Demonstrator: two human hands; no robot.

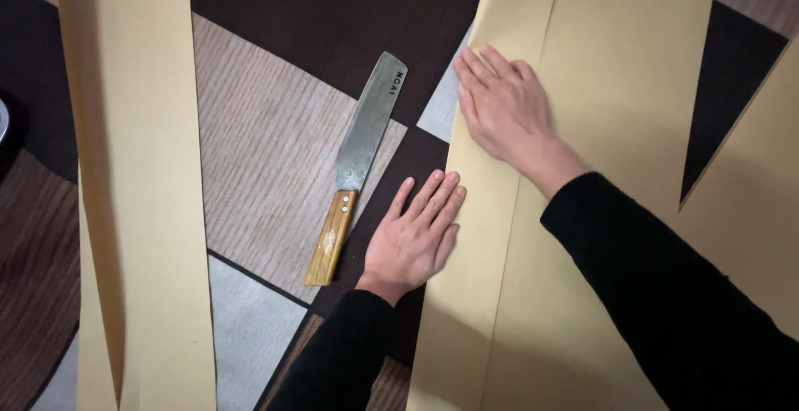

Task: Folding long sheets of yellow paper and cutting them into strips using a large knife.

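Left hand (414,235): lower centre of frame, flat, fingers together, gripping nothing; fingertips rest on the folded edge of the paper sheet (583,236).
Right hand (502,108): upper centre-right, also flat and empty, palm pressing the same fold higher up.
Paper sheet: tan, fills the right half of frame, lying on the rug (275,136) (patchwork of brown, beige and grey).
Knife (356,165): centre, just left of the left hand, untouched; wooden handle toward the bottom.
Paper strip (137,186): left side, well apart.
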